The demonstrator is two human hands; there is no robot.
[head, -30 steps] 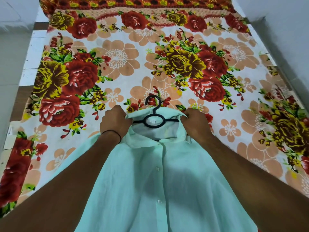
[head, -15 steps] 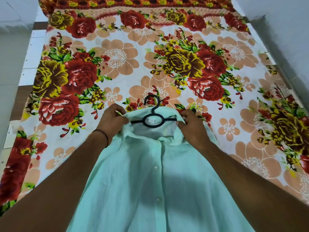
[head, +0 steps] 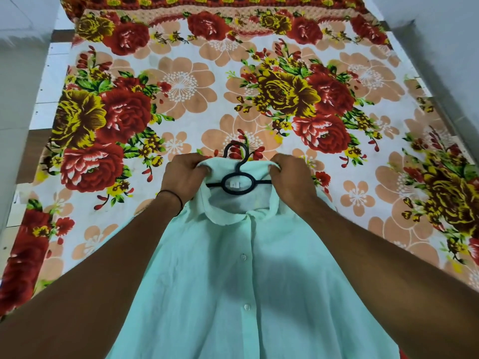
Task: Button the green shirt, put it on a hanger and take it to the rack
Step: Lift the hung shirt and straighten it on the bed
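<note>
The pale green shirt [head: 233, 281] lies front-up on the flowered bedsheet [head: 181, 81], its placket closed with white buttons showing down the middle. A black plastic hanger [head: 238, 181] sits inside the neck opening, hook pointing away from me; its arms are hidden under the fabric. My left hand [head: 185, 178] pinches the left side of the collar. On the other side my right hand [head: 290, 181] grips the right side of the collar. Both hands hold fabric beside the hanger's ring.
The bed fills most of the view. A white wall [head: 440, 35] runs along its right side. Pale floor tiles [head: 18, 86] lie beyond the left edge. A dark red border band [head: 207, 1] crosses the far end of the sheet.
Both hands have shifted their grip up along the collar, nearer the hanger's hook. The collar now stands higher around the hanger's ring.
</note>
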